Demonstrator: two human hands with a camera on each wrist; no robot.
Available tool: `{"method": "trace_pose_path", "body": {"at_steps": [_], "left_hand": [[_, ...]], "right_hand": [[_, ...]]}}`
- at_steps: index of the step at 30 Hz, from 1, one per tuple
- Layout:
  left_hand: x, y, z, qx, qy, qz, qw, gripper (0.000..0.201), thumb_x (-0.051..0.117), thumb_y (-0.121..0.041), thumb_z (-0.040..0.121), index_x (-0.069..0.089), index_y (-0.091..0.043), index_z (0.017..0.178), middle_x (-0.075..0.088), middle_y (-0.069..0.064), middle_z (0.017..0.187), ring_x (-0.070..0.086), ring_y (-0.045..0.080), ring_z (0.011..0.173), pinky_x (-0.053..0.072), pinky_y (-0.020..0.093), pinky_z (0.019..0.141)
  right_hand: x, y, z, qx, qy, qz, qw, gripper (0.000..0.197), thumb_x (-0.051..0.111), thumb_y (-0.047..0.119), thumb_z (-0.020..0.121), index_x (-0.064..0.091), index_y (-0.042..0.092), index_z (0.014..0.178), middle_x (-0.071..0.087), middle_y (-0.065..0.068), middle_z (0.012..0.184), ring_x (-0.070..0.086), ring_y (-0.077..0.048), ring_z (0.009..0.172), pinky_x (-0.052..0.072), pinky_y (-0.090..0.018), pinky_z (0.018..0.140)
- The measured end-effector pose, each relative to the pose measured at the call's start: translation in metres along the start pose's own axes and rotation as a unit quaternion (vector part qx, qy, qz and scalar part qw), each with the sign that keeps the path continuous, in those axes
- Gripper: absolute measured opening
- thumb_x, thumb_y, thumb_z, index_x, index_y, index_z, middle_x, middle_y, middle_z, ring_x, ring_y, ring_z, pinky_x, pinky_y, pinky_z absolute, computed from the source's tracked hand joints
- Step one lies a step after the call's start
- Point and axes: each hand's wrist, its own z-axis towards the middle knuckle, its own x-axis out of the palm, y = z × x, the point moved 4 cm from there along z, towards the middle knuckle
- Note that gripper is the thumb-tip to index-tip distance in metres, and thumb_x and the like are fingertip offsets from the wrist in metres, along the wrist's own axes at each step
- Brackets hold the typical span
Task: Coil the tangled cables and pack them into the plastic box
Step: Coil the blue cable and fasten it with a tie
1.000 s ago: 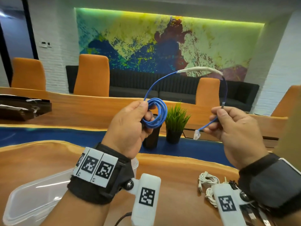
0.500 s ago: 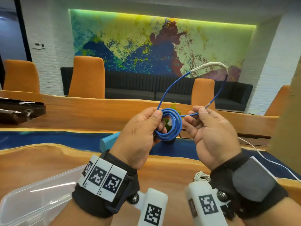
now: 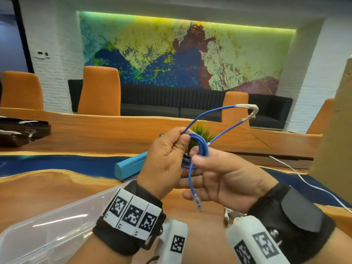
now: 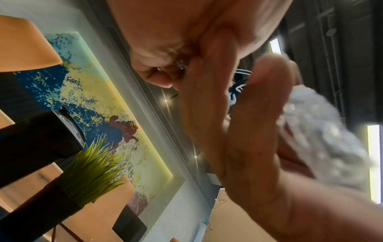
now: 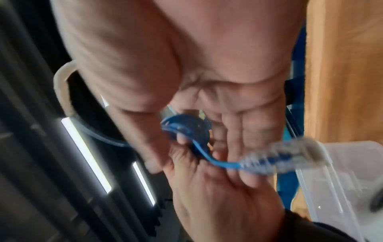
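Note:
A blue network cable [image 3: 199, 147] is wound into a small coil held up between both hands over the table. My left hand [image 3: 182, 141] pinches the coil from the left with thumb and fingers. My right hand [image 3: 194, 159] grips it from the right, thumb pressed on the strands. One loose loop with a white taped section [image 3: 247, 109] arcs up to the right. The free end with its clear plug [image 3: 198, 203] hangs below the hands. The right wrist view shows the blue cable [image 5: 184, 127] and the blurred plug [image 5: 290, 155]. The clear plastic box [image 3: 47, 227] lies at lower left.
White cables [image 3: 229, 214] lie on the wooden table [image 3: 47, 187] under my right wrist. A thin white wire [image 3: 304, 184] runs off to the right. A light-blue bar [image 3: 131, 164] and a small potted plant [image 3: 202, 130] sit behind the hands. A cardboard sheet [image 3: 335, 130] stands at right.
My right hand has come in against the coil and taken hold of it. The loose loop has shrunk, and the plug end now dangles below the hands.

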Motion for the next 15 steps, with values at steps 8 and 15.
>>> {"method": "trace_pose_path", "body": {"at_steps": [8, 15], "left_hand": [[-0.033, 0.003, 0.014, 0.029, -0.070, 0.069, 0.995, 0.026, 0.044, -0.015, 0.103, 0.065, -0.026, 0.092, 0.058, -0.017, 0.066, 0.050, -0.001, 0.064, 0.043, 0.015, 0.063], [-0.057, 0.008, 0.021, 0.023, -0.086, 0.116, 0.989, 0.031, 0.045, -0.013, 0.103, 0.061, -0.020, 0.077, 0.052, 0.002, 0.069, 0.046, 0.005, 0.063, 0.041, 0.019, 0.062]], "right_hand": [[-0.043, 0.016, -0.035, -0.055, -0.213, -0.443, 0.869, 0.031, 0.054, 0.005, 0.097, 0.063, 0.028, 0.117, 0.064, -0.004, 0.067, 0.051, -0.012, 0.050, 0.042, -0.023, 0.044], [-0.141, 0.060, -0.102, -0.021, -0.453, -0.736, 0.504, 0.030, 0.059, 0.018, 0.093, 0.056, 0.044, 0.079, 0.061, 0.008, 0.069, 0.055, -0.014, 0.063, 0.049, -0.034, 0.058]]}}
